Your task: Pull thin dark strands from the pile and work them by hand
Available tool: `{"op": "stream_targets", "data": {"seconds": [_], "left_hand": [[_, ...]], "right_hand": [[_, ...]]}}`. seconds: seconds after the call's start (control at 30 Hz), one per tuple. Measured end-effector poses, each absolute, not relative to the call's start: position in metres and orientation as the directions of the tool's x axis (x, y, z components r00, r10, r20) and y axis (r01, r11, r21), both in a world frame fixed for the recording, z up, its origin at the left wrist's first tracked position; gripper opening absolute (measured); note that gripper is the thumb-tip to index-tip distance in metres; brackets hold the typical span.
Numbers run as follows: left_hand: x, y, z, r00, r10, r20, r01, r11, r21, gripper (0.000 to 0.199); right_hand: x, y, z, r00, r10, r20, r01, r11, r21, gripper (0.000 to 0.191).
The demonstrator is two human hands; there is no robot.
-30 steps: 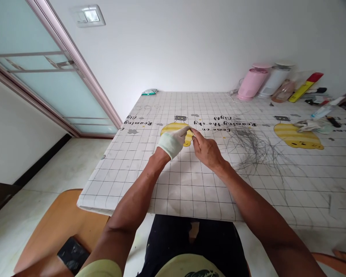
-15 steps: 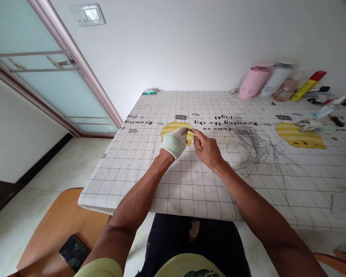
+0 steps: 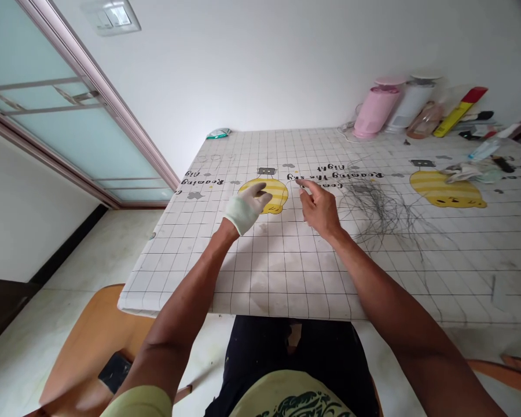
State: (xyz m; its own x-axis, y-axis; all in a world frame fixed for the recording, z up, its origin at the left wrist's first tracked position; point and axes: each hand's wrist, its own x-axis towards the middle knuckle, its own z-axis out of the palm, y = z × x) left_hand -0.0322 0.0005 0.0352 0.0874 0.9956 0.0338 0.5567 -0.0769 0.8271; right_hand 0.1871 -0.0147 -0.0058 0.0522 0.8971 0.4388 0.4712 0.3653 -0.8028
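Observation:
My left hand (image 3: 249,205) wears a pale glove. Its index finger and thumb are apart, over the yellow bear balloon printed on the tablecloth (image 3: 282,266). Bare and a short way to its right, my right hand (image 3: 319,205) has the index finger stretched out and the thumb apart, the other fingers curled in. Nothing shows between the fingers of either hand; a very fine strand could be too thin to see. Right of my right hand, a loose tangle of thin dark strands (image 3: 380,208) lies spread on the cloth.
Along the wall stand a pink cylinder (image 3: 375,110), a white cylinder (image 3: 410,104), a clear bottle (image 3: 425,121) and a yellow-red box (image 3: 460,113). A crumpled glove (image 3: 464,172) lies at right. A green-white packet (image 3: 218,134) sits at the back corner; a phone (image 3: 115,370) rests on the chair (image 3: 87,341).
My hands, which met at the fingertips, have moved apart: the left to the left, the right slightly right. Both hands' fingers have spread. The view has shifted a little.

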Motion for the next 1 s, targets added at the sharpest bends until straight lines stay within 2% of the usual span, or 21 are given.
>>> {"op": "stream_targets", "data": {"seconds": [0.1,0.23,0.37,0.53,0.6,0.67,0.73,0.77,0.83,0.9,1.0], "left_hand": [[-0.016,-0.003,0.033,0.087,0.993,-0.085,0.543,0.025,0.840,0.058],[-0.003,0.000,0.033,0.128,0.978,-0.162,0.503,0.077,0.861,0.050],[-0.003,0.005,0.023,0.118,0.979,-0.166,0.431,0.100,0.897,0.037],[0.000,0.001,0.015,0.143,0.971,-0.190,0.250,0.150,0.957,0.027],[-0.001,-0.003,0.017,0.161,0.969,-0.189,0.251,0.145,0.957,0.030],[-0.007,-0.006,0.019,0.113,0.986,-0.120,0.321,0.078,0.944,0.035],[-0.017,-0.007,0.018,0.038,0.998,0.046,0.477,-0.059,0.877,0.039],[-0.023,-0.007,0.017,0.037,0.988,0.148,0.579,-0.142,0.803,0.040],[-0.032,-0.007,0.012,0.164,0.944,0.286,0.752,-0.308,0.582,0.043],[-0.036,-0.007,0.007,0.357,0.891,0.281,0.813,-0.445,0.377,0.044],[-0.033,-0.007,0.005,0.490,0.848,0.201,0.819,-0.527,0.226,0.038]], "right_hand": [[0.181,-0.018,-0.007,0.024,0.882,0.470,0.501,0.396,-0.770,0.039],[0.171,-0.023,-0.012,-0.023,0.848,0.530,0.568,0.447,-0.691,0.040],[0.163,-0.026,-0.017,-0.050,0.845,0.532,0.583,0.457,-0.671,0.043],[0.159,-0.025,-0.022,-0.054,0.840,0.540,0.587,0.464,-0.663,0.041],[0.162,-0.024,-0.021,-0.031,0.849,0.527,0.568,0.449,-0.690,0.041],[0.167,-0.023,-0.018,-0.010,0.877,0.481,0.520,0.415,-0.747,0.040],[0.173,-0.022,-0.014,0.002,0.914,0.406,0.443,0.363,-0.819,0.039],[0.175,-0.022,-0.012,0.003,0.930,0.368,0.399,0.337,-0.853,0.039],[0.178,-0.022,-0.009,-0.004,0.952,0.307,0.320,0.292,-0.901,0.039],[0.180,-0.023,-0.007,-0.022,0.963,0.269,0.255,0.266,-0.930,0.039],[0.179,-0.023,-0.006,-0.070,0.967,0.246,0.184,0.255,-0.949,0.040]]}}
